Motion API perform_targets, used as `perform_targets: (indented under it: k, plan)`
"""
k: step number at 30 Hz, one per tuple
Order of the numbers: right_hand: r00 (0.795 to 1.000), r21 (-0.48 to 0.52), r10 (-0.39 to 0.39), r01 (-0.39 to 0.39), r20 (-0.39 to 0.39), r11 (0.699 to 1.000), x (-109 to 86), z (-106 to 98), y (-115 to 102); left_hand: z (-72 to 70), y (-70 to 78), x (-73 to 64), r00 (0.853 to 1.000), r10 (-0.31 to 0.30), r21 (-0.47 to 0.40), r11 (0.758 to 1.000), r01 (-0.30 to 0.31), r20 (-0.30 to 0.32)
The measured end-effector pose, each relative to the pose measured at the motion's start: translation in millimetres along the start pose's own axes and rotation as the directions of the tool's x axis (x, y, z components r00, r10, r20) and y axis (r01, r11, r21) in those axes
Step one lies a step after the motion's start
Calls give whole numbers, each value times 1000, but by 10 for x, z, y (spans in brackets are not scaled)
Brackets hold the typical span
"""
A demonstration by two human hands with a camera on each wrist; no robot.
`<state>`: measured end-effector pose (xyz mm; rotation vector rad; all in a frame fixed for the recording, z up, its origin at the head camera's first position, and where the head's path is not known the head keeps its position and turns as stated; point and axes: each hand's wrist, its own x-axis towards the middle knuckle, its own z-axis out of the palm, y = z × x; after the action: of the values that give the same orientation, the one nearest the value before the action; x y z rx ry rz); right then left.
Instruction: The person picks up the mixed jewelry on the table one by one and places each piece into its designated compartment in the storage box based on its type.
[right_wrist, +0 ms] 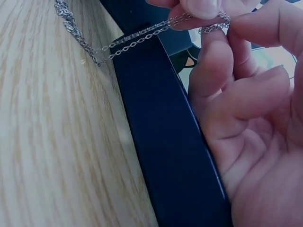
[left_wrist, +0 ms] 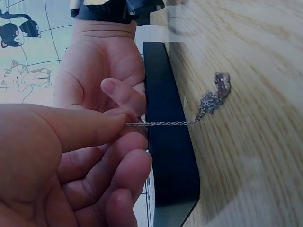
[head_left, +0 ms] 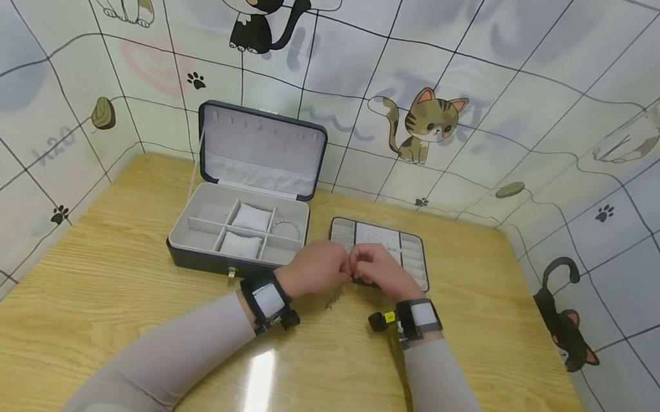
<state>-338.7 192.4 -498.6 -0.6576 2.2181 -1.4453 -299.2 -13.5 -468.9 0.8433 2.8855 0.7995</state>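
Both hands meet over the front edge of a small dark-sided jewelry tray (head_left: 416,258). A thin silver chain (left_wrist: 165,123) runs from the fingers of my left hand (head_left: 315,268), which pinches it between thumb and forefinger. My right hand (head_left: 384,272) pinches the same chain (right_wrist: 142,41) close to the left fingertips. From there the links hang down across the tray's dark side (right_wrist: 161,132). The chain's lower end lies bunched on the wooden table (left_wrist: 255,142), in front of the tray.
Left of the tray stands an open dark jewelry box (head_left: 198,260), its lid (head_left: 261,145) raised against the cat-print backdrop (head_left: 353,59). Two white cushions (head_left: 251,217) and a silver bangle (head_left: 287,222) sit in its compartments. A metal clasp (head_left: 232,272) is on its front.
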Motion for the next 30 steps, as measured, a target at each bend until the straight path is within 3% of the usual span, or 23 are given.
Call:
perform_targets:
  k: [17, 30]
  plan:
    - [999, -15, 30, -30, -26, 999, 33, 10, 1, -9, 24, 3, 1000, -22, 52, 998, 23, -13]
    - [999, 101, 7, -4, -32, 995, 14, -38, 73, -10, -1, 17, 998, -36, -52, 998, 33, -49]
